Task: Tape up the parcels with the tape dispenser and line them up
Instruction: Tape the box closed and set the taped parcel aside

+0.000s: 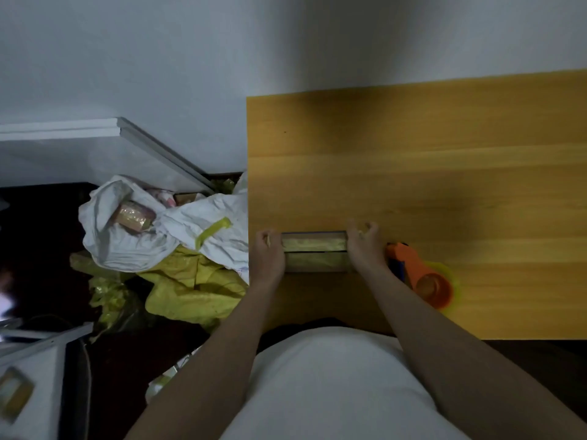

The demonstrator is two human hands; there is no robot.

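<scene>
**Both hands hold a small parcel at the near left part of the table**

A small oblong cardboard parcel [313,251], brown with a yellowish tape strip along its top, lies on the yellow wooden table [444,173], near the table's left edge and close to the person. The left hand [269,255] is pressed against the left end of the parcel, with its fingers curled over that end. The right hand [362,246] grips the right end in the same way, its fingers bent around the far corner. The parcel sits between the two hands, flat on the table surface.

Just beside the right hand, to its right, lies an orange plastic tape dispenser [419,274] with a dark blue part near the wrist and a roll of yellowish transparent tape on it. No hand touches the dispenser. I cannot tell if it touches the wrist.

The person wears a white shirt [333,382], and both forearms are bare.

To the left of the table, on the dark floor, there is a crumpled white sack [190,227] with a yellow stripe. In its open mouth another taped parcel [133,215] is visible, tilted. Under the sack lies a yellow plastic bag [190,290]. Behind everything stands a white wall [158,58].
</scene>
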